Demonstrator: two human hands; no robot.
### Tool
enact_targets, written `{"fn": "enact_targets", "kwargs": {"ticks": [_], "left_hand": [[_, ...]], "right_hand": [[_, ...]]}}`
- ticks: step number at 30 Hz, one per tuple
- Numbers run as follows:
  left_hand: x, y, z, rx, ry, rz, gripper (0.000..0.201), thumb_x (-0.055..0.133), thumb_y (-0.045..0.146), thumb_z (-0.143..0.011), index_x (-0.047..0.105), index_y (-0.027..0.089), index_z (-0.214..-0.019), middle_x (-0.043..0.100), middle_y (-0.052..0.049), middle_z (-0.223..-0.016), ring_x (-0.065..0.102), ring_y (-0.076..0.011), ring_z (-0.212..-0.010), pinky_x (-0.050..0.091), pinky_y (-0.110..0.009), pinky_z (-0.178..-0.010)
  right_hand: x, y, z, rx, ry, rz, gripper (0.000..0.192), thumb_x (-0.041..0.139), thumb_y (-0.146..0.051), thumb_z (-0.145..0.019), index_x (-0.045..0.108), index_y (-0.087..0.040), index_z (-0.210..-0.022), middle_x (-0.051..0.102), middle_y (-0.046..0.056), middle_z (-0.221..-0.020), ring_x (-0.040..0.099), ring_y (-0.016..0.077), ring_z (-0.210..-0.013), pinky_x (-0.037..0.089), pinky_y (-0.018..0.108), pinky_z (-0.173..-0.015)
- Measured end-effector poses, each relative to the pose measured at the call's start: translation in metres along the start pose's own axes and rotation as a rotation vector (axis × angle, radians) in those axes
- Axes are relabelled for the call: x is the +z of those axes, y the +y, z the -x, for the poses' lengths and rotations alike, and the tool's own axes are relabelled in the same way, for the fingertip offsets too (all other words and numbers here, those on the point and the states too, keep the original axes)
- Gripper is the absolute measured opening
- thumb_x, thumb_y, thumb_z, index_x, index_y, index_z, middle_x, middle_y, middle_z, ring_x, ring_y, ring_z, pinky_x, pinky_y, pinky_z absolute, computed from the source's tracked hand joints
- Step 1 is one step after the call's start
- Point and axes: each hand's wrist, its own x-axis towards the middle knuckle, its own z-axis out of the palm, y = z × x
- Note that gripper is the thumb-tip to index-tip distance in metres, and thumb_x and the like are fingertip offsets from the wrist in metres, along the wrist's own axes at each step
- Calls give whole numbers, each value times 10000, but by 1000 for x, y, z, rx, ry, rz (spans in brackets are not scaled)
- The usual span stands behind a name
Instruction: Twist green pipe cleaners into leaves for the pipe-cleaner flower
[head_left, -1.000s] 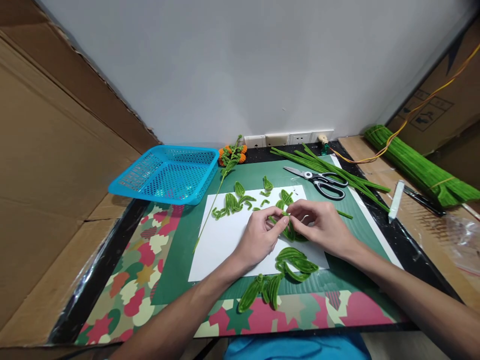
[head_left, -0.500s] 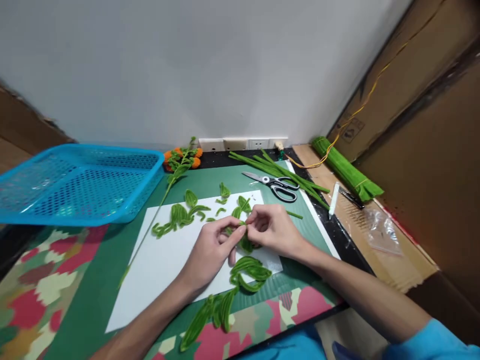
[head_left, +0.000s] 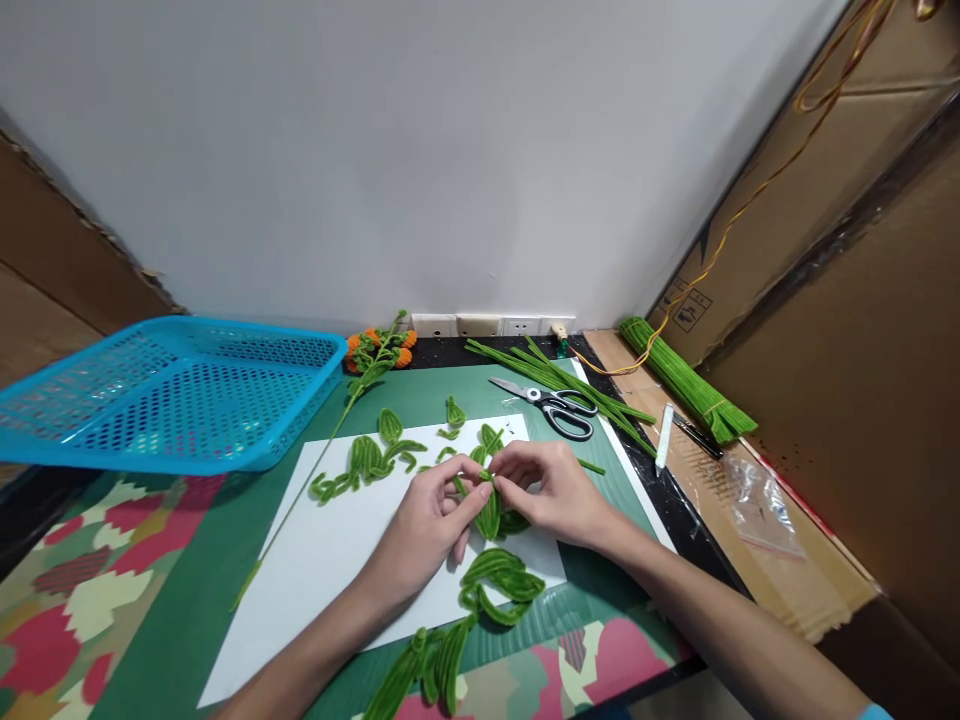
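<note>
Clearly, the green mat (head_left: 214, 570) takes the most room, and on it lies a white sheet of paper (head_left: 322, 545). At the left stands a blue perforated basket (head_left: 195, 410); at the far right lies a banded bundle of green chenille stems (head_left: 682, 380). Over the right part of the paper, the left hand (head_left: 431, 510) and the right hand (head_left: 555, 495) meet at their fingertips. Beyond the right hand rest the scissors (head_left: 534, 395). Nearer to the person, a leaf cluster (head_left: 504, 575) overlaps the paper's edge; a lowered wrist could, I think, push it away or flatten it. Just below the fingers is one chenille leaf (head_left: 488, 515); whether it is joined to what they hold, I cannot tell. Smallest is the chenille piece (head_left: 486, 478), which both hands pinch between thumb and forefinger. It may slip if one pinch loosens, and too hard twisting could bend its wire core or spoil the pile.
</note>
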Motion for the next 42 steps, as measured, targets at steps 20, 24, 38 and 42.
{"fn": "enact_targets", "kwargs": {"ticks": [20,24,38,42], "left_hand": [[2,0,10,0,-37,71,362,670,475,-993,506,244,-1218,516,98,-653,427,-51,-392,319,-131,-371],[3,2,11,-8,-43,63,402,664,453,-1000,461,271,-1295,558,86,-707,452,-59,-439,370,-129,-388],[-1,2,7,-36,-22,238,630,782,431,-918,407,254,-1393,622,86,-700,567,-73,-387,328,-121,-355],[-3,0,3,-42,41,270,580,799,468,-890,513,195,-1314,667,39,-778,520,-45,-361,278,-128,-322]], "right_hand": [[9,4,7,16,22,-192,134,711,-308,-963,716,-200,-1042,714,16,-834,645,138,-692,523,245,-637],[9,7,5,57,2,-266,168,749,-340,-934,749,-188,-1007,725,21,-798,623,130,-618,513,245,-582],[9,4,10,-70,225,-229,148,773,-324,-929,767,-198,-1007,773,50,-911,721,159,-698,621,282,-658],[4,2,10,-99,175,-179,178,780,-290,-921,763,-215,-1081,778,61,-1022,747,179,-812,634,297,-717]]}}
